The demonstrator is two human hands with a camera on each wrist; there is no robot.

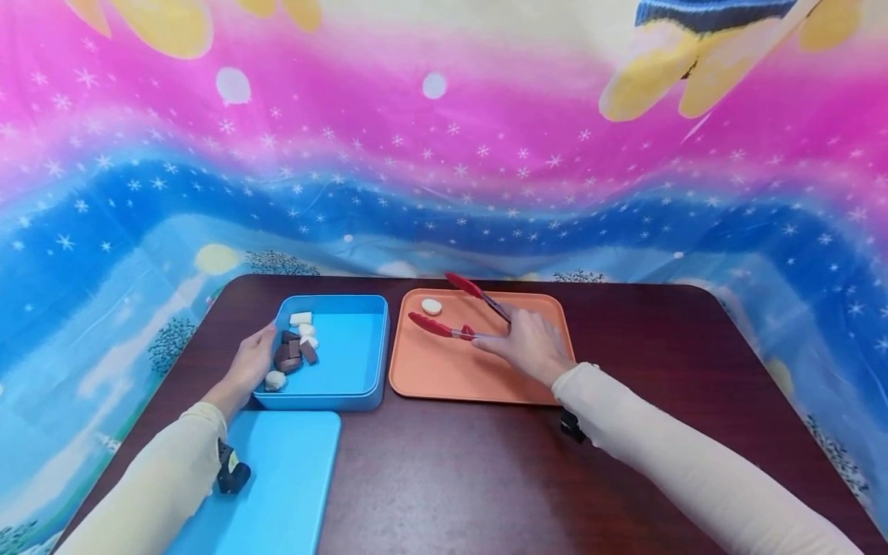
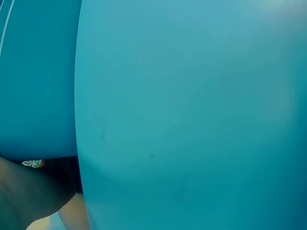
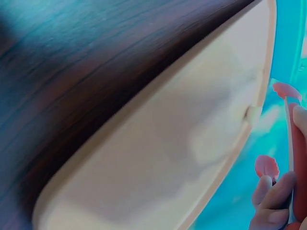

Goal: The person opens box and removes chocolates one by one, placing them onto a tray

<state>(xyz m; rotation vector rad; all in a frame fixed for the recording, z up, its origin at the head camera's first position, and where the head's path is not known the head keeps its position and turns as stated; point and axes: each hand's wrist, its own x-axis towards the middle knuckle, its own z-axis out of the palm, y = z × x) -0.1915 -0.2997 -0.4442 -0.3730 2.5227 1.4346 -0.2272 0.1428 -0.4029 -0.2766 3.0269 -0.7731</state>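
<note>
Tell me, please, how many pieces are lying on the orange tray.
1: a white, rounded piece near the far left corner of the orange tray. The right hand and tongs cover part of it, so another may be hidden.

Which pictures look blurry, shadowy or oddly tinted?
Head view: fairly clear, the red tongs distinct, soft sheen on the brown table; left wrist view: strong teal cast, pale glare at top right on the blue lid; right wrist view: table blurred, orange tray washed out, soft shadows across it.
</note>
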